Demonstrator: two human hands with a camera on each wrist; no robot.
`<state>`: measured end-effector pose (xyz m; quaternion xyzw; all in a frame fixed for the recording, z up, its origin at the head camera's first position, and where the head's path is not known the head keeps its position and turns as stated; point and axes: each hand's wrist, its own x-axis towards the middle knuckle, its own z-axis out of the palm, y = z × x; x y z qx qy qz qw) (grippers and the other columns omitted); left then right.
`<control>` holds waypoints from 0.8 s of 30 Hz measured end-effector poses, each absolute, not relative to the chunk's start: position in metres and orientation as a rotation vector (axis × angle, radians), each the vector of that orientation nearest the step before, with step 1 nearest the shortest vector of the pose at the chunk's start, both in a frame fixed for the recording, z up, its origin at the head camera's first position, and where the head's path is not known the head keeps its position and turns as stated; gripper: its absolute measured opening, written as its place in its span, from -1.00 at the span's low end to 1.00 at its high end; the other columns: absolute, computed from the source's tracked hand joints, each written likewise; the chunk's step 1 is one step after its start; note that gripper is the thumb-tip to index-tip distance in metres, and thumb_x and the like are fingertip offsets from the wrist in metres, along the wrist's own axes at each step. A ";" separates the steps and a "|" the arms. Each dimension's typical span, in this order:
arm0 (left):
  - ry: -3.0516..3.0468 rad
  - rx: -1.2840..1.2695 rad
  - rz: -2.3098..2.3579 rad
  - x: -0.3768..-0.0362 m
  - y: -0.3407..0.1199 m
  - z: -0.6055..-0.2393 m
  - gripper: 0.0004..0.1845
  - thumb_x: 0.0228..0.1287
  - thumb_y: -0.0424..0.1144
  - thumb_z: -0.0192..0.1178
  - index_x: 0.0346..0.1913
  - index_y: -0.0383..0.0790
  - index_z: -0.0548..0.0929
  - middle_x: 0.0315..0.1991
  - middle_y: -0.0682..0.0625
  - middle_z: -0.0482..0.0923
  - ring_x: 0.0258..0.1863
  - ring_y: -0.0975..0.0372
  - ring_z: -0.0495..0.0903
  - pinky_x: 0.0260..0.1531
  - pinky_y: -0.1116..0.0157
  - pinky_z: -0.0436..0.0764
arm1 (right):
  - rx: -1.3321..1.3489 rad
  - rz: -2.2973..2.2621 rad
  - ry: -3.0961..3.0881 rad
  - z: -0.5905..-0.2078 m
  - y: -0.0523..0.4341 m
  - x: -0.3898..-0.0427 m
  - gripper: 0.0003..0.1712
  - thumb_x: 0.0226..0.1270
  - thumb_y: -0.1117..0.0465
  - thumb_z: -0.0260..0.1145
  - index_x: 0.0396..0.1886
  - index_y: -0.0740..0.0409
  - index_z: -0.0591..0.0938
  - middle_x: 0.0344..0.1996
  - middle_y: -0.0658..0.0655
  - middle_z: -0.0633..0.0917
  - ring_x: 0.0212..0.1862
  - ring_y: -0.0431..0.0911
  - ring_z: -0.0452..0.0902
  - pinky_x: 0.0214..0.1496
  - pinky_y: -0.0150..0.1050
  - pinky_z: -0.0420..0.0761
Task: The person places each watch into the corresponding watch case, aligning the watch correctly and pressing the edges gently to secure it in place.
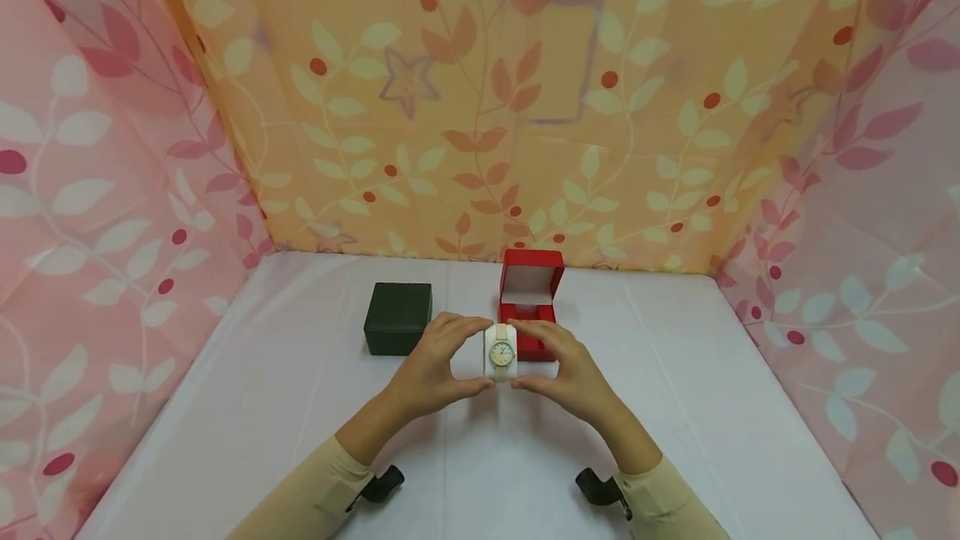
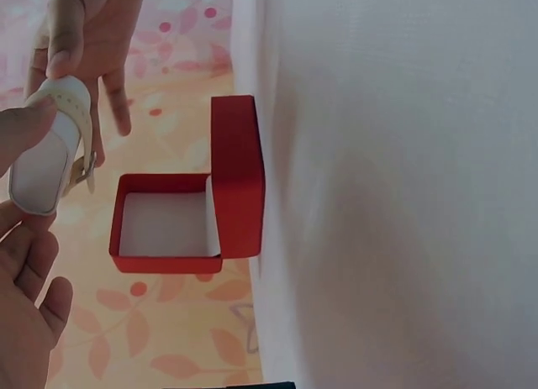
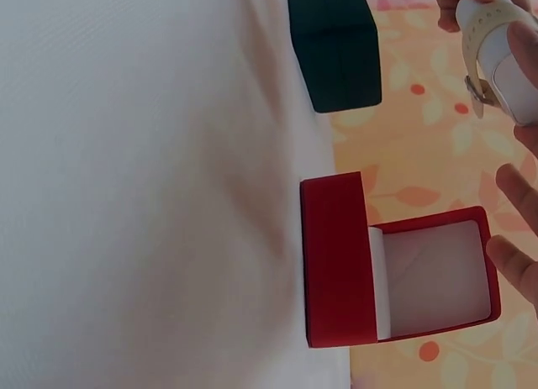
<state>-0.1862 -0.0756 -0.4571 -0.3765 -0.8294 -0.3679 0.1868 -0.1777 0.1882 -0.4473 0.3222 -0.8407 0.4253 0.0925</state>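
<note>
A wristwatch [image 1: 502,352] with a pale dial and cream strap is wrapped around a white cushion [image 1: 490,367], raised above the table with its dial towards the head camera. My left hand [image 1: 431,365] pinches the cushion's left end between fingers and thumb. At the other end my right hand [image 1: 573,367] pinches it the same way. From behind, the left wrist view shows the strap [image 2: 74,103], its buckle hanging off the cushion. Just beyond the hands stands an open red watch box [image 1: 532,272], its lid upright, its base partly hidden by my right hand.
A closed dark green box [image 1: 399,315] sits left of the red one. The white-covered table [image 1: 675,373] meets a yellow leaf-patterned curtain [image 1: 480,107] at the back, with pink curtains [image 1: 90,190] at the sides. Black cameras [image 1: 382,483] hang from both wrists.
</note>
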 end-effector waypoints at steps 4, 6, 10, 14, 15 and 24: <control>-2.331 -1.038 -1.062 -0.184 -0.071 -0.456 -0.11 -0.05 -0.09 0.67 0.40 -0.09 0.50 0.30 0.14 0.54 0.25 0.25 0.40 0.17 0.14 0.58 | 0.969 1.218 -2.492 -0.445 0.192 -0.180 -0.05 0.01 0.13 0.69 0.45 -0.07 0.50 0.35 -0.06 0.53 0.39 -0.08 0.40 0.33 0.17 0.51; -2.335 -1.024 -1.077 -0.182 -0.069 -0.455 -0.10 -0.06 -0.09 0.67 0.40 -0.11 0.51 0.30 0.15 0.54 0.26 0.26 0.39 0.17 0.14 0.59 | 0.978 1.219 -2.489 -0.443 0.195 -0.181 -0.05 -0.01 0.14 0.70 0.44 -0.05 0.51 0.36 -0.06 0.53 0.40 -0.08 0.39 0.34 0.18 0.50; -2.352 -1.008 -1.108 -0.182 -0.065 -0.452 -0.11 -0.07 -0.09 0.68 0.39 -0.12 0.53 0.30 0.18 0.54 0.28 0.27 0.37 0.18 0.14 0.60 | 0.986 1.211 -2.491 -0.441 0.200 -0.183 -0.06 -0.01 0.09 0.69 0.44 -0.09 0.52 0.35 -0.07 0.53 0.40 -0.09 0.38 0.34 0.16 0.50; -2.369 -1.003 -1.079 -0.188 -0.058 -0.448 -0.10 -0.06 -0.06 0.67 0.41 -0.08 0.51 0.30 0.16 0.53 0.30 0.28 0.35 0.17 0.16 0.62 | 0.987 1.194 -2.477 -0.437 0.208 -0.189 -0.07 0.00 0.05 0.69 0.43 -0.12 0.52 0.34 -0.06 0.55 0.39 -0.10 0.40 0.36 0.08 0.50; -2.369 -1.004 -1.066 -0.191 -0.056 -0.447 -0.10 -0.06 -0.05 0.66 0.41 -0.07 0.51 0.29 0.16 0.53 0.30 0.28 0.35 0.17 0.17 0.61 | 0.986 1.193 -2.471 -0.436 0.210 -0.191 -0.07 -0.01 0.06 0.69 0.42 -0.11 0.52 0.33 -0.06 0.56 0.39 -0.10 0.41 0.37 0.06 0.49; -2.367 -1.025 -1.000 -0.216 -0.044 -0.439 -0.11 -0.04 0.05 0.63 0.42 0.02 0.51 0.25 0.16 0.57 0.27 0.29 0.36 0.18 0.13 0.57 | 0.967 1.130 -2.463 -0.428 0.224 -0.210 -0.08 -0.03 0.07 0.70 0.40 -0.10 0.54 0.27 -0.03 0.59 0.33 -0.08 0.45 0.33 0.17 0.50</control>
